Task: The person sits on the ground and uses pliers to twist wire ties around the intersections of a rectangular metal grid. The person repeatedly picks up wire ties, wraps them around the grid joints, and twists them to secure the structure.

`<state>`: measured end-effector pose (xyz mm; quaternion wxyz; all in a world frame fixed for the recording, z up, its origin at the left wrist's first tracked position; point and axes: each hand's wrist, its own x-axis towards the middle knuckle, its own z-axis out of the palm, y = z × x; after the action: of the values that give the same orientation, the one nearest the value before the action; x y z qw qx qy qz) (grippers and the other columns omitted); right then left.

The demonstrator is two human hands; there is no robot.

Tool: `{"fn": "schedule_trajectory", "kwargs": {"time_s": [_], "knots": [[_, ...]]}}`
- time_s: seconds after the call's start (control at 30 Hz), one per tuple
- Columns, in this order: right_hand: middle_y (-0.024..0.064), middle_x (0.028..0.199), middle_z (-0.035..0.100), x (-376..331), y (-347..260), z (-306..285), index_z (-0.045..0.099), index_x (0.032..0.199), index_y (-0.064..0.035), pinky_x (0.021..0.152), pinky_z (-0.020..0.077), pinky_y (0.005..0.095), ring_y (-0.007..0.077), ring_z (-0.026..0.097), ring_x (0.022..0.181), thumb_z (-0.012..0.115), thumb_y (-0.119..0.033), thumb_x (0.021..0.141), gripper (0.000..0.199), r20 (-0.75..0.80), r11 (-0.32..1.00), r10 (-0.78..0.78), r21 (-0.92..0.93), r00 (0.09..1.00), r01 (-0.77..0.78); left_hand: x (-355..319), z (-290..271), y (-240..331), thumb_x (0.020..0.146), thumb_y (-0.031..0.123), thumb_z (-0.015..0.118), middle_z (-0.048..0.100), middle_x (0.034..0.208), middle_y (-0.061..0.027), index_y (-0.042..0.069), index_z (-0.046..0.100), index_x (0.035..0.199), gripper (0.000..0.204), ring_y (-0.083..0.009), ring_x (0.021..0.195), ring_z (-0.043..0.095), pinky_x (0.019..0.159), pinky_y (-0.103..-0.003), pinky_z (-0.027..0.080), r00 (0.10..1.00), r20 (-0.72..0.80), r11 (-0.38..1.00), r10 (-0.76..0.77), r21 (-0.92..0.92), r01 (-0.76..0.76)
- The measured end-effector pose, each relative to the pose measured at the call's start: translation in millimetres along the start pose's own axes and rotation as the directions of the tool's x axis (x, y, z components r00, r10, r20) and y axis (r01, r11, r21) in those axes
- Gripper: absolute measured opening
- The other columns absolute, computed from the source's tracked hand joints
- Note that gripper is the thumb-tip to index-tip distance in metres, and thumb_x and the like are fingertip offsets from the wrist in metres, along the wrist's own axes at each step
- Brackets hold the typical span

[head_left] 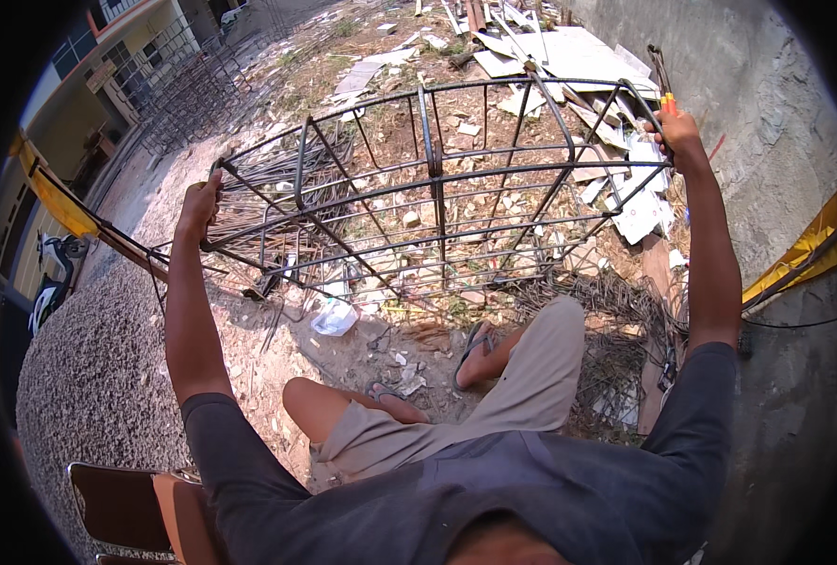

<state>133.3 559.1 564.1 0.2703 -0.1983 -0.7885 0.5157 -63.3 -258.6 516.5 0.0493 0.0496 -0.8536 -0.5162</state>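
Note:
A long rebar cage (435,174) of dark steel bars and rectangular stirrups spans the space in front of me, held at both ends. My left hand (199,204) is closed around the bars at its left end. At the right end, my right hand (677,132) is closed, with a pincer-like tool with orange-yellow handles (668,104) in it, against the cage's end bars. The tool's dark metal part points up and away from me. My fingers partly hide both grips.
Loose steel rods (287,184) lie on the ground behind the cage, and tangled wire (616,348) lies by my knee. White board scraps (569,61) litter the far right beside a concrete wall (776,113). A gravel heap (98,395) and brown chair (122,504) stand left.

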Motion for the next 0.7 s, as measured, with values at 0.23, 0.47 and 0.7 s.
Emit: {"fn": "schedule_trajectory", "kwargs": {"time_s": [0.23, 0.47, 0.7], "knots": [[0.0086, 0.069, 0.066, -5, 18, 7, 0.064, 0.098, 0.0041, 0.044, 0.0405, 0.0274, 0.0102, 0.051, 0.047, 0.053, -0.020, 0.092, 0.027, -0.164, 0.997, -0.010, -0.071, 0.986, -0.002, 59, 24, -12, 0.097, 0.055, 0.054, 0.059, 0.062, -0.0084, -0.002, 0.062, 0.082, 0.060, -0.0164, 0.048, 0.052, 0.048, -0.036, 0.042, 0.951, -0.028, 0.838, 0.309, 0.481, -0.258], [0.0150, 0.078, 0.072, 1, -4, 47, 0.063, 0.097, 0.0066, 0.055, 0.0484, 0.0323, 0.0160, 0.063, 0.058, 0.053, -0.015, 0.085, 0.027, -0.205, 0.981, -0.058, -0.193, 0.977, 0.018, 31, 23, -3, 0.097, 0.063, 0.040, 0.067, 0.115, -0.0253, 0.003, 0.069, 0.111, 0.069, -0.0435, 0.110, 0.062, 0.093, -0.051, 0.048, 0.961, -0.209, 0.704, 0.182, 0.710, 0.021], [0.0175, 0.073, 0.070, 15, -32, 105, 0.065, 0.091, 0.0101, 0.060, 0.0510, 0.0366, 0.0224, 0.070, 0.065, 0.055, -0.012, 0.080, 0.026, -0.152, 0.962, -0.080, -0.269, 0.985, 0.037, 65, -11, -2, 0.095, 0.065, 0.046, 0.069, 0.111, -0.0219, 0.004, 0.071, 0.104, 0.066, -0.0405, 0.106, 0.065, 0.089, -0.050, 0.050, 0.955, -0.249, 0.685, 0.159, 0.725, 0.075]]}}
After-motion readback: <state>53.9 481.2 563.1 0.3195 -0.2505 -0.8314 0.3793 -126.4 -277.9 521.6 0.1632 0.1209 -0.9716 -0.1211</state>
